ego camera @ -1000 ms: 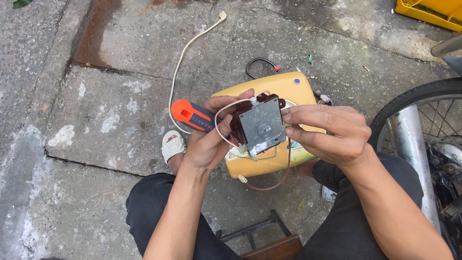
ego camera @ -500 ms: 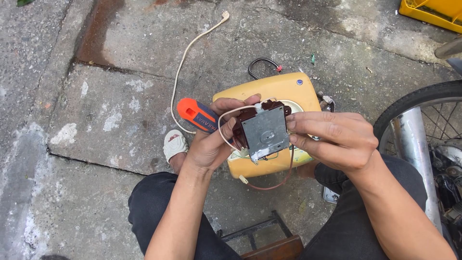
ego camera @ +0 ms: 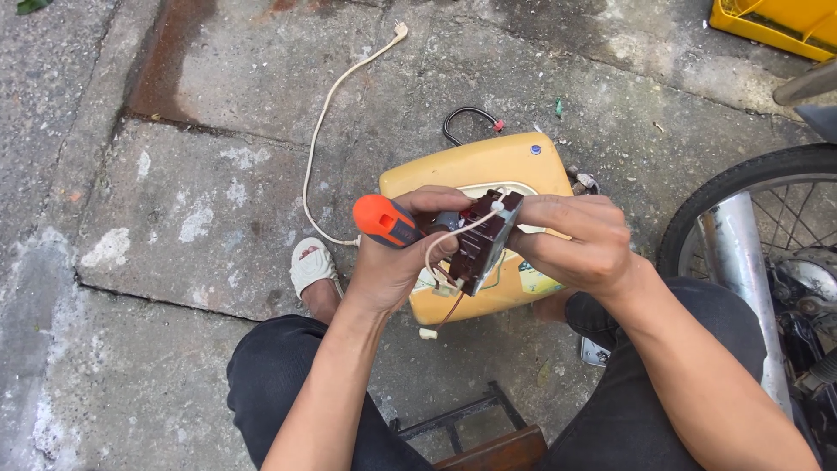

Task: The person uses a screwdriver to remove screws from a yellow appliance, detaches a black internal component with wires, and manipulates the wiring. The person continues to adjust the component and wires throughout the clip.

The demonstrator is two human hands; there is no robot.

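Observation:
My left hand point(ego camera: 397, 266) grips a screwdriver with an orange and dark handle point(ego camera: 386, 221), its shaft pointing right toward a small dark brown electrical block point(ego camera: 482, 244). My right hand point(ego camera: 575, 240) holds that block by its right side, turned edge-on. White and red wires point(ego camera: 445, 249) run from the block down to a yellowed plastic appliance casing point(ego camera: 475, 170) lying on the concrete below both hands.
A white cord point(ego camera: 327, 122) trails from the casing to a plug at the top. A black cable loop point(ego camera: 466, 118) lies behind the casing. A bicycle wheel point(ego camera: 750, 205) stands right, a yellow crate point(ego camera: 776, 22) top right, a metal stool frame point(ego camera: 462, 419) between my knees.
The block has been turned from showing its grey flat face to edge-on. Both hands shifted slightly right and down over the casing.

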